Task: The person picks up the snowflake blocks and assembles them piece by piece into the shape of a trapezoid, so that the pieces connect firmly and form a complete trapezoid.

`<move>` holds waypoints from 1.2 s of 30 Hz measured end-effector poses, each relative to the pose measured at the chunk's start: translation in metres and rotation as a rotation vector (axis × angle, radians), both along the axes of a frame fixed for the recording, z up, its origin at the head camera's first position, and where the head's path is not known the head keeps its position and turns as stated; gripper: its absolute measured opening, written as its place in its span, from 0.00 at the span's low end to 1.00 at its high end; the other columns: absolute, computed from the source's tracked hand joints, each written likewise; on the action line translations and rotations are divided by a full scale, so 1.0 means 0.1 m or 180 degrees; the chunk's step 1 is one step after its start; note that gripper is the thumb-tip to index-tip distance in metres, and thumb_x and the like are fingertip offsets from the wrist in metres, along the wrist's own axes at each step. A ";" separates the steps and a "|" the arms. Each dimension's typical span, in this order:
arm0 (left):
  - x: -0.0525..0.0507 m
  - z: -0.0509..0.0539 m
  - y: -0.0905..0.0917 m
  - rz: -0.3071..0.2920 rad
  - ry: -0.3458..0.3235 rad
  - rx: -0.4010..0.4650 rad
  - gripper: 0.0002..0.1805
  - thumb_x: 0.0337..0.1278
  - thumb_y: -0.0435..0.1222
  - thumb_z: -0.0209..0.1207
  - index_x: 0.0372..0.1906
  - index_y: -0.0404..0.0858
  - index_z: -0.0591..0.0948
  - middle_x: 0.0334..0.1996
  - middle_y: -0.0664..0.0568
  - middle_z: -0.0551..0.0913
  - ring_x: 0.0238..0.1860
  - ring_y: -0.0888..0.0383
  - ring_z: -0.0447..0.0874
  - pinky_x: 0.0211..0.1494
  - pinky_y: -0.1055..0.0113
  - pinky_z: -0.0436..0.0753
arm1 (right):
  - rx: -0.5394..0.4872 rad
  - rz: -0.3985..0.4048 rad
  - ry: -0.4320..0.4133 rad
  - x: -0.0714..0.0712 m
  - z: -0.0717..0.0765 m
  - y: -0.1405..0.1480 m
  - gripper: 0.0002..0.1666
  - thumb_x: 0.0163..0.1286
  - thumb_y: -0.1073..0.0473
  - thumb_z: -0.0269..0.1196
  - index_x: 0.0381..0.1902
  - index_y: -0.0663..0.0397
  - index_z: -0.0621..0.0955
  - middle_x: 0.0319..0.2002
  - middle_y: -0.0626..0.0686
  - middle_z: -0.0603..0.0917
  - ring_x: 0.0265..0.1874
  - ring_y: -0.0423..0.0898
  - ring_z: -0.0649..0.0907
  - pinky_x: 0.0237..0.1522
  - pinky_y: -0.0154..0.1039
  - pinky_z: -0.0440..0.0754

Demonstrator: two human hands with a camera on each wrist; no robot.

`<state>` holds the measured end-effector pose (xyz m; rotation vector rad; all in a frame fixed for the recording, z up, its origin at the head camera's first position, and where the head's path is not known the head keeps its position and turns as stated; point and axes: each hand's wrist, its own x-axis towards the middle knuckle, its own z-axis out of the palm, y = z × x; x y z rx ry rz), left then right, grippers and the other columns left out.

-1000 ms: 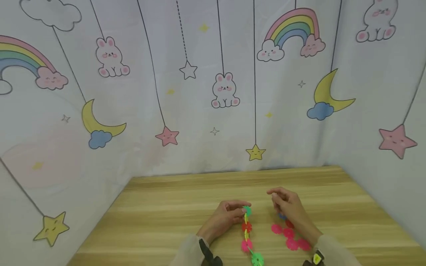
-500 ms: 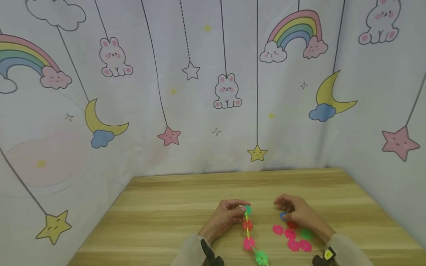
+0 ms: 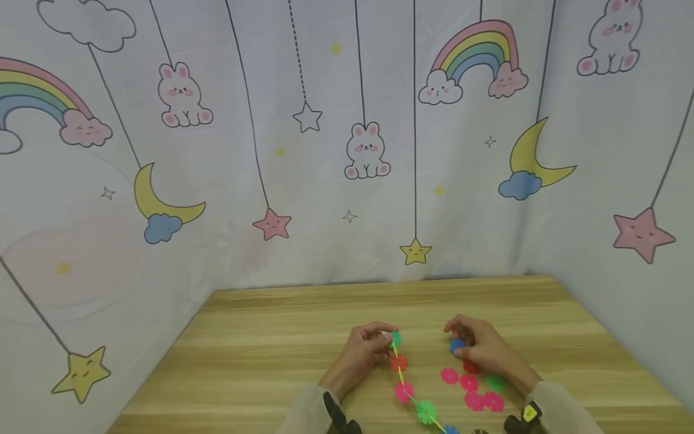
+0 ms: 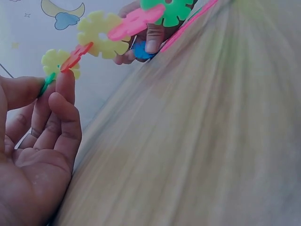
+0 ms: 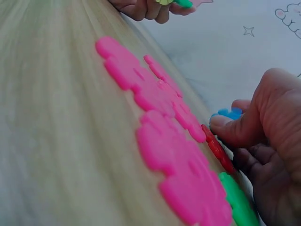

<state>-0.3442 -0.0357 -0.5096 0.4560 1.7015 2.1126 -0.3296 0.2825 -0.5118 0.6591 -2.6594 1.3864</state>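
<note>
In the head view my left hand pinches a green snowflake disc between thumb and fingers. That disc is the upper end of a chain of interlocked snowflake discs, with a red disc, a pink disc and another green disc below; yellow discs sit between them. The chain's lower end leaves the frame past a blue disc. To the right, my right hand pinches a loose blue snowflake disc between thumb and fingers, just above the table.
Several loose pink discs lie on the wooden table left of my right wrist. A loose red disc and a loose green disc lie partly under that hand. A printed curtain stands behind the table.
My right hand has drawn back slightly, then taken hold of the blue disc and lifted it a little. The left hand keeps its pinch; the chain's lower part has swung right.
</note>
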 end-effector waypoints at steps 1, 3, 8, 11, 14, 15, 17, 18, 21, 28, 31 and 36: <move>0.00 0.00 0.00 0.0028 0.0011 0.0009 0.23 0.75 0.31 0.62 0.66 0.20 0.77 0.35 0.57 0.86 0.31 0.65 0.86 0.39 0.72 0.84 | -0.0051 -0.0034 -0.0033 0.00 0.01 -0.01 0.23 0.62 0.68 0.74 0.55 0.56 0.83 0.41 0.52 0.83 0.36 0.35 0.80 0.40 0.32 0.82; -0.01 -0.01 0.00 0.0078 0.0016 0.0013 0.23 0.74 0.30 0.62 0.65 0.19 0.77 0.34 0.57 0.85 0.30 0.65 0.85 0.38 0.72 0.84 | -0.0134 -0.0088 -0.0049 0.00 0.02 -0.02 0.21 0.65 0.66 0.75 0.55 0.55 0.84 0.43 0.52 0.86 0.38 0.36 0.83 0.44 0.33 0.84; -0.02 -0.02 0.01 0.0134 0.0013 -0.0001 0.23 0.74 0.30 0.62 0.65 0.19 0.77 0.33 0.58 0.85 0.28 0.65 0.84 0.36 0.73 0.83 | -0.0332 -0.0186 -0.0074 0.03 0.12 -0.11 0.15 0.70 0.56 0.75 0.52 0.52 0.87 0.44 0.51 0.92 0.41 0.38 0.89 0.46 0.34 0.88; -0.03 -0.02 0.01 0.0150 0.0006 0.0019 0.22 0.74 0.30 0.62 0.64 0.20 0.77 0.32 0.58 0.86 0.28 0.65 0.84 0.36 0.73 0.83 | -0.0451 -0.0193 -0.0147 0.06 0.19 -0.16 0.15 0.70 0.52 0.76 0.51 0.50 0.89 0.42 0.52 0.93 0.39 0.42 0.91 0.43 0.36 0.90; -0.04 -0.02 0.01 0.0157 -0.0005 0.0046 0.21 0.74 0.30 0.62 0.64 0.21 0.78 0.32 0.58 0.86 0.29 0.65 0.85 0.36 0.73 0.83 | -0.0594 -0.0130 -0.0221 0.09 0.24 -0.21 0.16 0.70 0.52 0.75 0.51 0.53 0.89 0.39 0.58 0.93 0.36 0.47 0.93 0.40 0.40 0.92; -0.04 -0.03 0.01 0.0153 -0.0005 0.0051 0.21 0.74 0.30 0.62 0.64 0.21 0.78 0.32 0.59 0.87 0.29 0.65 0.85 0.36 0.73 0.83 | -0.0648 -0.0082 -0.0238 0.09 0.26 -0.23 0.16 0.71 0.53 0.75 0.51 0.55 0.89 0.39 0.62 0.93 0.35 0.50 0.93 0.40 0.42 0.92; -0.04 -0.03 0.01 0.0145 -0.0003 0.0050 0.22 0.74 0.30 0.62 0.64 0.21 0.78 0.31 0.59 0.87 0.29 0.65 0.85 0.36 0.74 0.83 | -0.0736 0.0026 -0.0240 0.10 0.28 -0.28 0.17 0.72 0.55 0.74 0.52 0.59 0.89 0.39 0.67 0.92 0.34 0.53 0.93 0.39 0.45 0.93; -0.04 -0.03 0.01 0.0146 -0.0002 0.0053 0.22 0.74 0.30 0.62 0.65 0.21 0.77 0.31 0.59 0.87 0.28 0.65 0.85 0.36 0.74 0.83 | -0.0772 0.0075 -0.0231 0.11 0.29 -0.31 0.17 0.72 0.56 0.74 0.53 0.61 0.89 0.39 0.68 0.92 0.34 0.53 0.93 0.40 0.46 0.93; -0.04 -0.03 0.01 0.0154 0.0010 0.0057 0.22 0.74 0.30 0.62 0.65 0.20 0.78 0.31 0.60 0.88 0.28 0.66 0.86 0.36 0.73 0.83 | -0.0830 0.0236 -0.0156 0.11 0.31 -0.41 0.19 0.75 0.58 0.70 0.57 0.67 0.87 0.42 0.71 0.91 0.36 0.51 0.94 0.40 0.46 0.93; -0.04 -0.02 0.02 0.0191 -0.0010 0.0035 0.20 0.73 0.31 0.64 0.63 0.24 0.83 0.33 0.59 0.89 0.30 0.66 0.86 0.36 0.74 0.84 | -0.1001 0.0289 -0.0144 0.16 0.25 -0.66 0.18 0.77 0.59 0.68 0.55 0.70 0.85 0.46 0.71 0.91 0.39 0.44 0.95 0.40 0.46 0.93; -0.03 -0.01 0.02 0.0192 0.0019 0.0028 0.21 0.73 0.31 0.64 0.63 0.22 0.82 0.33 0.59 0.89 0.29 0.67 0.87 0.36 0.75 0.84 | -0.1014 0.0248 -0.0170 0.18 0.20 -0.75 0.14 0.75 0.58 0.70 0.49 0.66 0.87 0.43 0.70 0.92 0.37 0.48 0.95 0.39 0.44 0.93; -0.03 -0.01 0.02 0.0210 0.0021 0.0031 0.22 0.73 0.30 0.64 0.64 0.19 0.80 0.34 0.59 0.91 0.30 0.67 0.87 0.35 0.75 0.83 | -0.1012 0.0211 -0.0145 0.19 0.12 -0.83 0.11 0.74 0.58 0.72 0.46 0.62 0.88 0.41 0.65 0.93 0.37 0.50 0.95 0.38 0.43 0.93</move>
